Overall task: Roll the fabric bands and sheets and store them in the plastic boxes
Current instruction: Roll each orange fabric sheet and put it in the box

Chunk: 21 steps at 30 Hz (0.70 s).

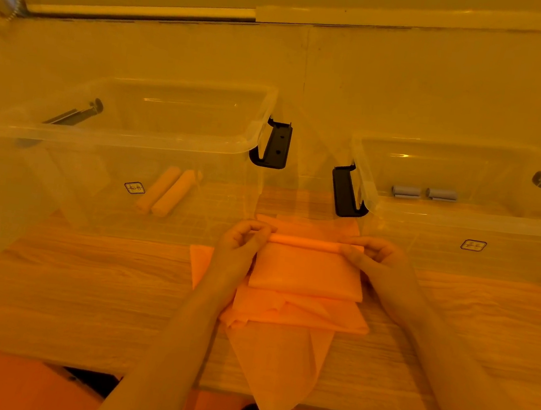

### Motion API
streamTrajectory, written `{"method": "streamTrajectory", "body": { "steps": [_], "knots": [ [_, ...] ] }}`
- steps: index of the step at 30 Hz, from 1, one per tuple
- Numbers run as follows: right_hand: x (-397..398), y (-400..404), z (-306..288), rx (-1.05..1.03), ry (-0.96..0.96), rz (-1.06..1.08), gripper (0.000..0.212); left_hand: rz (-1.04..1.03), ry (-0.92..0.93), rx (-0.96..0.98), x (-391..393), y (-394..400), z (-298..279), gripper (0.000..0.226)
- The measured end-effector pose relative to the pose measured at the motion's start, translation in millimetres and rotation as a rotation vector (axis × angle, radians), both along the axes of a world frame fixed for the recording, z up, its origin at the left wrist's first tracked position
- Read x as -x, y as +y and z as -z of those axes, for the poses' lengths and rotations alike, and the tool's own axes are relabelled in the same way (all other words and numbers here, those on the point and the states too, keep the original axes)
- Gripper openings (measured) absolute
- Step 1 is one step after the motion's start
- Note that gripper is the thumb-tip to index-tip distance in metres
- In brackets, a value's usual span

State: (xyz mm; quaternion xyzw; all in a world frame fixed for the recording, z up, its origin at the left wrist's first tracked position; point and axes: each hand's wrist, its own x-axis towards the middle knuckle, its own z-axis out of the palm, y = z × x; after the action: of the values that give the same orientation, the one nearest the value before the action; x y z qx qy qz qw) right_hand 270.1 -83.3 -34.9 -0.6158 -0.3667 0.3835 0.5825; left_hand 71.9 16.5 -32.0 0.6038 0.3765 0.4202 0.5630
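Rolling is under way: left hand (241,238) and right hand (375,253) pinch the ends of the started roll (317,244) of the orange sheet (305,273) at frame centre on the tabletop (82,284); next, likely rolling it nearer evenly.

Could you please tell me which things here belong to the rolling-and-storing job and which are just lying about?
Job: folded sheet being rolled by left hand and right hand; loose sheets beneath; left box with two orange rolls; right box with two grey rolls.

Lying about: table; wall pipe.
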Motion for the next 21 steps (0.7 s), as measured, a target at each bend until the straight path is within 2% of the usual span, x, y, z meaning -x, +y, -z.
{"method": "streamTrajectory", "body": {
  "steps": [6,11,21],
  "knots": [
    [-2.2,-0.8,1.4,0.012,0.023,-0.016,0.024,0.04,-0.04,0.043,1.6,1.6,3.2,0.012],
    [-1.4,-0.7,1.1,-0.02,0.012,-0.029,0.014,0.037,-0.029,-0.029,0.5,2.9,5.1,0.013],
    [-0.7,-0.1,1.4,-0.035,0.03,0.012,0.018,0.025,-0.017,-0.039,-0.9,7.1,7.0,0.02]
  ]
}}
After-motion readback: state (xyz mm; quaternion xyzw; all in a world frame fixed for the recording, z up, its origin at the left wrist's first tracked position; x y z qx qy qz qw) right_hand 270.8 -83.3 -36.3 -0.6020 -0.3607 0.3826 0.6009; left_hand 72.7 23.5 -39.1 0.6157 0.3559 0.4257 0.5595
